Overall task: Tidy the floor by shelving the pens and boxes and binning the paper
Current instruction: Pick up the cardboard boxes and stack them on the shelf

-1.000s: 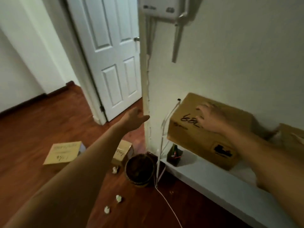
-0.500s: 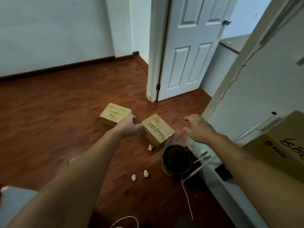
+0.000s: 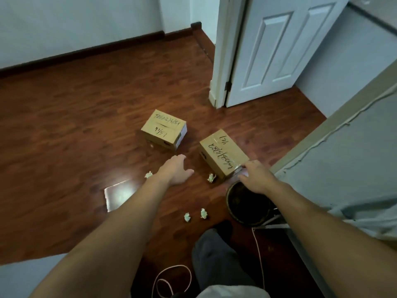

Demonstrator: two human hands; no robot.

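- Nearest, a dark-trousered leg [image 3: 217,252] stands on the wooden floor [image 3: 75,104], with a thin cable [image 3: 171,274] looped beside it
- Two crumpled paper balls [image 3: 195,215] lie just left of the round bin [image 3: 247,203]
- Both bare arms reach forward; the left hand [image 3: 177,171] hangs relaxed and holds nothing, between two more paper scraps [image 3: 211,177]
- The right hand [image 3: 256,179] is above the bin's rim, fingers loose, fingertips at the near corner of the right box [image 3: 223,155]; contact unclear
- Farther left sits a second box [image 3: 164,130], apart from the first
- Beyond stands a white door [image 3: 279,50]
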